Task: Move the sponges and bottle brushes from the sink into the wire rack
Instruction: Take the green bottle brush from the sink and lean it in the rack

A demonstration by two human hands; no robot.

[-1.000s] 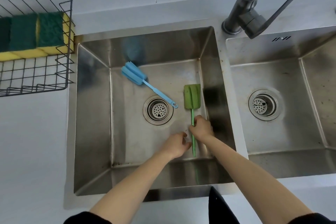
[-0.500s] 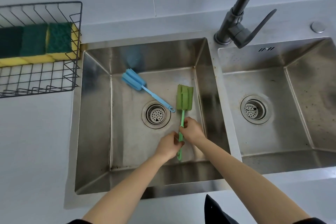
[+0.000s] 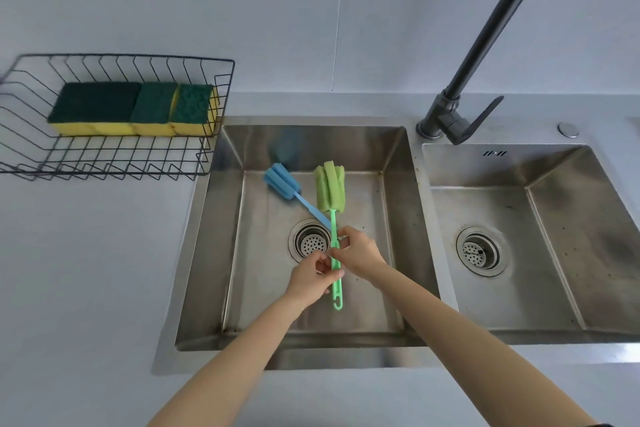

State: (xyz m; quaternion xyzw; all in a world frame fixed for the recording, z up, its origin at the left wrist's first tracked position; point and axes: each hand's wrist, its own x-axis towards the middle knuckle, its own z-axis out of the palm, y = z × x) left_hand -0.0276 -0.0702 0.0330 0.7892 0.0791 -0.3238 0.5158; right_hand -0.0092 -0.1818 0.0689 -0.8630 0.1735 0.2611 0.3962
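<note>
Green bottle brush (image 3: 331,215) gripped over left sink basin (image 3: 228,218).
Head view: left hand (image 3: 310,277) and right hand (image 3: 358,251) both pinching the thin handle; ribbed sponge head upward. Blue bottle brush (image 3: 282,182) flat on basin floor; three sponges (image 3: 135,107) in wire rack (image 3: 104,163).

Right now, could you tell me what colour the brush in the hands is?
Light green brush, head view.

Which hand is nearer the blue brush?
Right. The right hand grips the green brush handle just past the blue brush handle's end. The left hand holds the same handle lower down, farther from the blue one.
</note>
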